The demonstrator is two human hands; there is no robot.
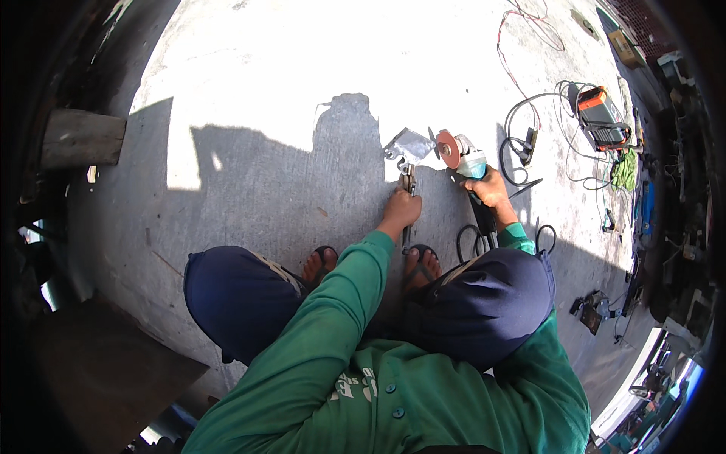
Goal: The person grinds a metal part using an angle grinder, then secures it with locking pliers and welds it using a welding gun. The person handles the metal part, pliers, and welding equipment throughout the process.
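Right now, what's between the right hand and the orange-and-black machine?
Head view: black cable and a dark, socket-like block on the floor, between the right hand and the machine.

Left hand point(401, 211) clenched, right hand point(489, 188) curled, left forearm point(354, 276) stretched forward, knees point(484, 303) bent

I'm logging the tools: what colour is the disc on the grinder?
The disc is reddish-brown, seen best in the head view.

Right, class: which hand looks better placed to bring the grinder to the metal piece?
Probably the right hand: it grips the grinder, whose disc sits beside the metal piece, while the left hand holds a pliers-like tool.
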